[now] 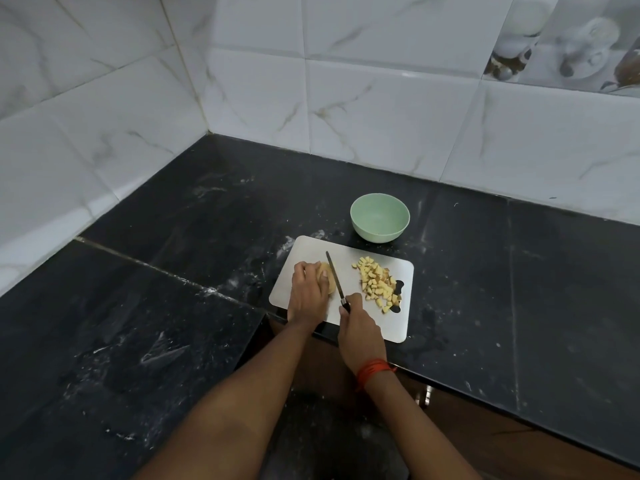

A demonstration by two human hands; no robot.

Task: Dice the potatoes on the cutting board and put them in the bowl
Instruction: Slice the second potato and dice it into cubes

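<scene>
Left hand [309, 295] grips the potato [327, 279] on the board [375, 315]; right hand [358, 329] grips the knife [335, 278] beside the dice [377, 283].

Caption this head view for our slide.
Left hand steadies potato, right hand holds knife; dice wait on board, bowl empty.

A single head-worn wide-angle camera looks forward and steeply down over the black counter [173, 306], facing the tiled wall corner [207, 98]; the cutting board [391, 323] lies close, just below centre.
</scene>
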